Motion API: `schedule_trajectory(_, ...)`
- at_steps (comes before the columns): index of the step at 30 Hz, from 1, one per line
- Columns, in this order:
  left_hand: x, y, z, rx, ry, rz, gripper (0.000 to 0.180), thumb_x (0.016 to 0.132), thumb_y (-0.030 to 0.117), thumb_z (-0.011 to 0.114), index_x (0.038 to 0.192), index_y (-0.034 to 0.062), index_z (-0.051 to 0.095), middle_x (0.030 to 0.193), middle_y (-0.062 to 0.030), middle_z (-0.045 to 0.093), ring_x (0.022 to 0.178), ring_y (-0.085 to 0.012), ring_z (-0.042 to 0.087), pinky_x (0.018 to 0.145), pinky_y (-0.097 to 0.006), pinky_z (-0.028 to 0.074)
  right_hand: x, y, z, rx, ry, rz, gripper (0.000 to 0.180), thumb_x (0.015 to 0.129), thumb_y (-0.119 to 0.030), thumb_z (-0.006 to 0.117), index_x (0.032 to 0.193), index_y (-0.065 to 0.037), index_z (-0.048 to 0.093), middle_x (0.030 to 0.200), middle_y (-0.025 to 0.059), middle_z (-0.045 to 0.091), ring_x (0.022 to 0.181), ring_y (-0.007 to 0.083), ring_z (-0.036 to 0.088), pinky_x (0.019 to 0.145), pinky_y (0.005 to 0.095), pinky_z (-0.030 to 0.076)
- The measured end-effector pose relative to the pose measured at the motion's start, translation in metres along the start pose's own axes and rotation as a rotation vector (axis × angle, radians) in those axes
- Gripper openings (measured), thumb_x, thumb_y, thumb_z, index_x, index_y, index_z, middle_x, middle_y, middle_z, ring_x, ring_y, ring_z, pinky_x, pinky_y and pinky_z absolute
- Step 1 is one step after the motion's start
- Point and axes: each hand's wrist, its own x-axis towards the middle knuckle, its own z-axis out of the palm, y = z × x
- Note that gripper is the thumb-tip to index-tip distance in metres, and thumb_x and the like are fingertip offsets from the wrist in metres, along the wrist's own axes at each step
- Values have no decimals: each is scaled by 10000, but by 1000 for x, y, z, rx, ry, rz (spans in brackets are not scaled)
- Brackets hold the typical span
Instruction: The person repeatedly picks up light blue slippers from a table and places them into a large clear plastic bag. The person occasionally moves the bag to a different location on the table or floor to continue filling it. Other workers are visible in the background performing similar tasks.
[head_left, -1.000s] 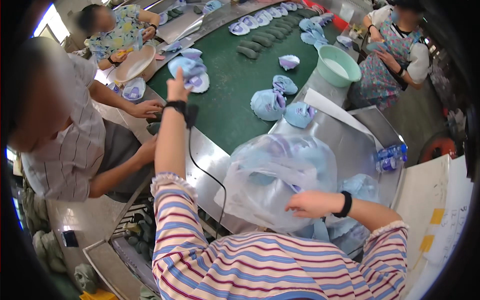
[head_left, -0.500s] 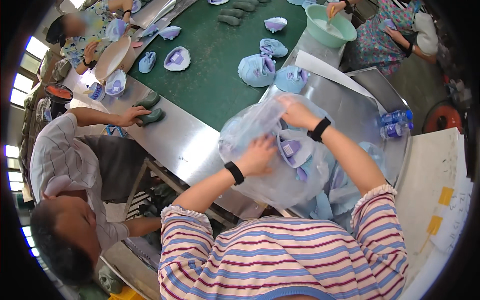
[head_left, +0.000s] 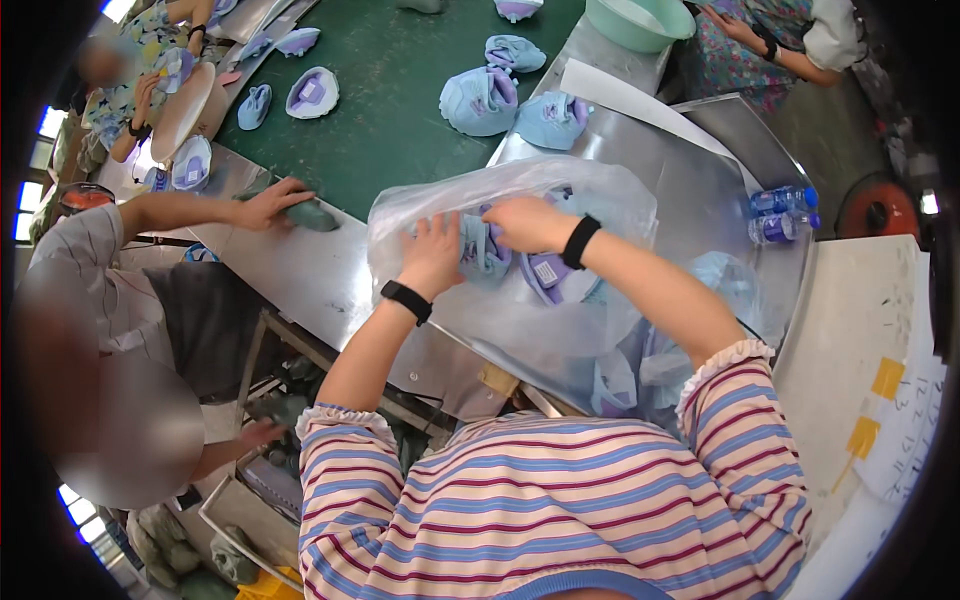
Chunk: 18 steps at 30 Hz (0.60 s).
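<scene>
Left grip (head_left: 435,255), bare, is resting with fingers extended against a light-blue fabric shoe upper (head_left: 487,252); cannot tell whether it is grasping. Right grip (head_left: 530,225), also bare, is bending its fingers just right of there, fingertips partly hidden; its hold is unclear too. Both are working inside a translucent plastic bag (head_left: 590,325), where that upper is lying beside a purple-and-white shoe upper with a white label (head_left: 550,278). The bag is lying on a shiny metal surface (head_left: 675,190). Far side: a rounded blue shoe upper (head_left: 480,100) is sitting on a green surface (head_left: 400,130). Right: two clear plastic bottles (head_left: 783,215) are lying together. Left: a co-worker's hand (head_left: 268,207) is touching a dark-green foot-shaped block (head_left: 313,216).
</scene>
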Motion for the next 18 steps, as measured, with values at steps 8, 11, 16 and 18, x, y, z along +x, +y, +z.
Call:
schedule_trajectory(8, -24, -80, 26, -189, 159, 180, 749, 561, 249, 779, 1207, 38, 466, 1194, -172, 498, 1124, -294, 457, 960, -377, 355, 44, -26, 55, 88, 95, 210, 447, 758, -429, 613, 979, -42, 611, 951, 166, 610, 896, 311, 573, 789, 390, 446)
schedule_trajectory(11, -17, -77, 14, -468, -25, 58, 640, 625, 208, 732, 1189, 24, 493, 1178, -159, 516, 1084, -284, 489, 935, -349, 376, 46, -17, 88, 392, 302, 125, 453, 711, -396, 681, 956, -20, 616, 861, 126, 637, 831, 273, 598, 746, 364, 468)
schedule_trajectory(16, -30, -92, 22, -1270, -471, 126, 446, 782, 86, 609, 1200, -9, 487, 1173, -111, 533, 1063, -198, 509, 919, -332, 401, 7, 1, 32, 836, -379, 265, 646, 626, -273, 765, 1127, 44, 510, 1068, 107, 587, 929, 177, 553, 804, 293, 445)
schedule_trajectory(18, -32, -84, 23, -1239, -278, 93, 482, 772, 121, 633, 1215, 7, 478, 1167, -117, 533, 1059, -196, 510, 891, -320, 412, -26, -1, 24, 947, -201, 120, 621, 615, -157, 774, 1140, 26, 495, 1072, 92, 573, 960, 164, 532, 819, 295, 436)
